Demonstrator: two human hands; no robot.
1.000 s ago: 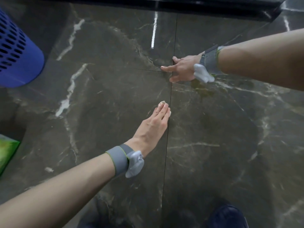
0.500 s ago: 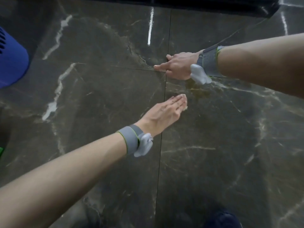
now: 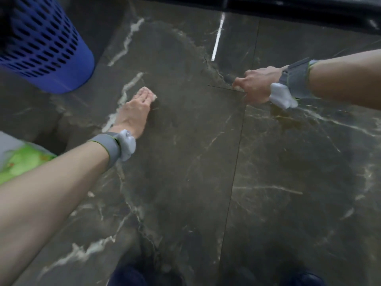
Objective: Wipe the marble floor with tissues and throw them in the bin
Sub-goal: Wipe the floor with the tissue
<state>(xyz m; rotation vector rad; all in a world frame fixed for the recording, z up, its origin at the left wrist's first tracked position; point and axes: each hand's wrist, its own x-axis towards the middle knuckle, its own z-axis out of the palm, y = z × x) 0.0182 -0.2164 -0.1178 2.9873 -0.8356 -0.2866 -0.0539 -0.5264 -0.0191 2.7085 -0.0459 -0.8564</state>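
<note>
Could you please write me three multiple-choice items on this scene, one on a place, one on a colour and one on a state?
1. Where does the bin stand?
A. upper left, beyond the left hand
B. lower right
C. bottom middle

2. What colour is the bin?
A. red
B. blue
C. white

3. What is the left hand doing?
A. reaching into the bin
B. hanging empty in the air
C. pressing a tissue flat on the floor

Answers:
1 A, its perforated wall fills the upper left corner.
2 B, its wall is plainly blue.
3 C, straight fingers lie over the tissue on the marble.
</note>
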